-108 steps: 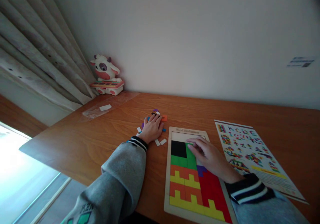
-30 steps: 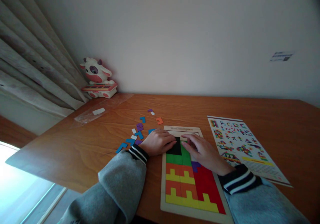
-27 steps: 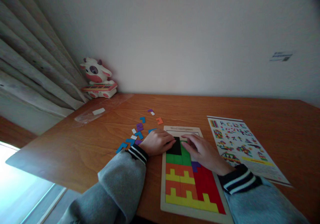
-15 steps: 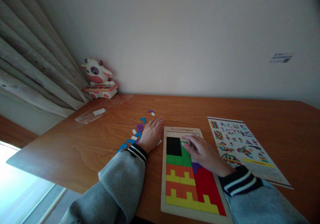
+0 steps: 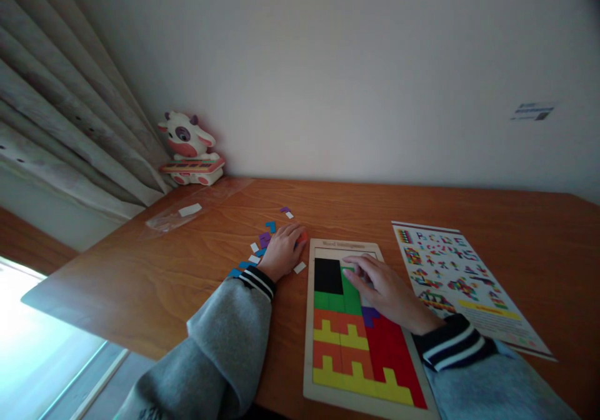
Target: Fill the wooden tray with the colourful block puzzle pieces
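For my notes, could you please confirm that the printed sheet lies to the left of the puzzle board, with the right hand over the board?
The side is wrong: the head view shows the printed sheet to the right of the puzzle board; the right hand is over it.

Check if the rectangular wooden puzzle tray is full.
The tray is not full: pale base shows beyond the black square; the right hand hides part.
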The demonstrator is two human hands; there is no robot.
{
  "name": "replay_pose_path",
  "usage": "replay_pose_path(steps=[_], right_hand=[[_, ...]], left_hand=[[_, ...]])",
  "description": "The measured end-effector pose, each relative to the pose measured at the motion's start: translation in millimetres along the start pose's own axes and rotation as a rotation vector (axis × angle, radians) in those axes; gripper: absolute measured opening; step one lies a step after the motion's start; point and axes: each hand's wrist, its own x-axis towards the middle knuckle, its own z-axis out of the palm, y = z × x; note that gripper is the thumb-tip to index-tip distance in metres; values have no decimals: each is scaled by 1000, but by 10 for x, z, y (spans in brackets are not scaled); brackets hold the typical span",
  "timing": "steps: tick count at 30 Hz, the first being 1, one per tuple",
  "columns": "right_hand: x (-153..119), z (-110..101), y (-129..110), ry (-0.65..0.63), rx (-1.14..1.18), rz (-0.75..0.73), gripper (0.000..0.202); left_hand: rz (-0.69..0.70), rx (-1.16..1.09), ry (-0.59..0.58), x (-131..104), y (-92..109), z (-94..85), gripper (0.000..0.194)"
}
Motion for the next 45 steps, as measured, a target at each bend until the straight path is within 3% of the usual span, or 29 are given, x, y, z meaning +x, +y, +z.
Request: replay_pose_path(steps=[5,13,20,25,29,32,35,40,45], right_hand=[[-4,15,22,0,3,-9,33],[3,-1,13,-2,-5,-3,35],[-4,9,29,0,-10,-6,35],[-4,2,24,1,-18,-14,35],[-5,-6,9,8,-5,-11,35],[-8,-2,7,21,1,-14,34],[-7,7,14,33,0,-25,33],[-4,20,33,41,-12,-25,33],[-20,-5,-11,126,-45,-84,31]], left_hand=[[-31,0,-49,-4,3,-17,22],[-95,-174,62,-24,-18,-25,35],[-31,-339,108,-26,41,-24,14],[-44,-376,124,-26,61,-45,18],[-40,-356,64,-25,96,-86,15],[-3,-333,55,-25,131,-117,15],[55,-317,96,-34,173,-153,27],[328,-250,39,-85,282,-224,43],[510,-173,-36,-141,434,-268,37]])
